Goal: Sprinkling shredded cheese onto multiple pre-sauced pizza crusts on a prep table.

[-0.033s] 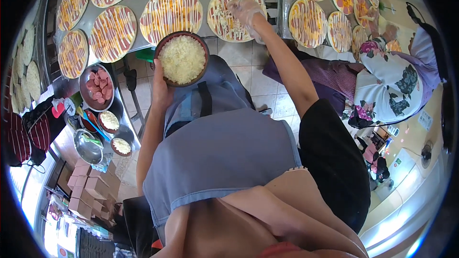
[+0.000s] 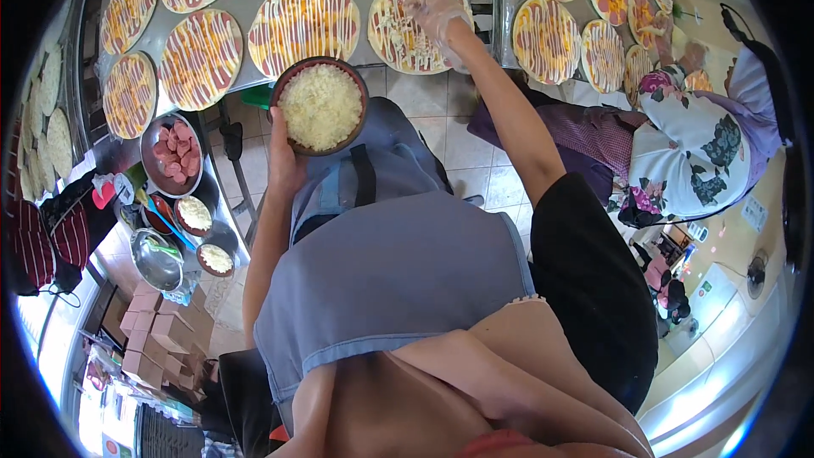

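Observation:
My left hand (image 2: 287, 153) grips the side of a brown bowl (image 2: 365, 114) heaped with grated cheese (image 2: 320, 108), held in front of the table edge. At the front right of the table, my right hand (image 2: 441, 21), in a clear plastic glove, is over a round pizza (image 2: 405, 34). Its fingers are bunched together, apparently around some grated cheese, though the pinch itself is partly hidden. Shreds of cheese lie on this pizza below and left of the fingers, over white sauce stripes. Beside it sits another striped pizza (image 2: 303, 25), without visible shreds.
Several more striped pizzas (image 2: 201, 59) cover the metal table (image 2: 229, 13). A second table of pizzas (image 2: 545, 38) stands at right, where a person in a floral top (image 2: 687, 136) works. At left are a bowl of sliced sausage (image 2: 174, 157) and smaller cheese bowls (image 2: 215, 260).
The bowl in my left hand has shifted very slightly to the left and down. My right hand stays over the same pizza.

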Demonstrator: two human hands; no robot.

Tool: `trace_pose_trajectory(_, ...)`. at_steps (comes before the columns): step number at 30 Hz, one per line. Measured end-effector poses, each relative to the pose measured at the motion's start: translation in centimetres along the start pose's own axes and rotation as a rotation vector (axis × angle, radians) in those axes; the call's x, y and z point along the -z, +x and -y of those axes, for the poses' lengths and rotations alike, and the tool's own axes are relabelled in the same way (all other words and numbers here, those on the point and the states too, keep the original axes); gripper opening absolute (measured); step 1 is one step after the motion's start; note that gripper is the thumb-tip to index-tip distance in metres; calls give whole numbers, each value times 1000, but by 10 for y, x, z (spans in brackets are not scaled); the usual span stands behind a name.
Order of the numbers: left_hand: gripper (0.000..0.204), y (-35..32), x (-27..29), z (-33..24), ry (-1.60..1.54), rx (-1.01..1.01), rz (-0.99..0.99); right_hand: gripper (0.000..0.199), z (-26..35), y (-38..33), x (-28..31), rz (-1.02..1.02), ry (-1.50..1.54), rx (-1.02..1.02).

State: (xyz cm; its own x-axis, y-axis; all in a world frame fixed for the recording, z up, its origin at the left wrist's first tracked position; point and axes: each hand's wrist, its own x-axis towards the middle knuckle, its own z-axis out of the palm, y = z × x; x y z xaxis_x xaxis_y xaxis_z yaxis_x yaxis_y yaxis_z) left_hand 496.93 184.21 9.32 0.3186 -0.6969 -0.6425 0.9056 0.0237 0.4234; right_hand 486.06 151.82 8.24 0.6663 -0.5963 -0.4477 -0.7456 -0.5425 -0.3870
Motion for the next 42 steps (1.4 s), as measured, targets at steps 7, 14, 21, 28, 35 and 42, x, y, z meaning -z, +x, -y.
trace_pose_trajectory(7,59,-25,2,-11,48,-52,-43,31,-14,13,34,54,-421,-35)
trace_pose_trajectory(14,62,-35,0,-16,18,-34,-90,32,3,23,37,60,-751,39)
trace_pose_trajectory(21,60,-34,-3,-18,35,-61,-90,37,11,27,26,-93,-602,74)
trace_pose_trajectory(28,61,-14,-11,-17,27,-38,-9,32,64,-27,55,51,353,56)
trace_pose_trajectory(35,57,13,-30,-5,-13,-16,79,28,161,-122,19,111,-134,412)
trace_pose_trajectory(42,56,28,-38,17,4,23,54,23,134,-115,-7,153,-267,383)
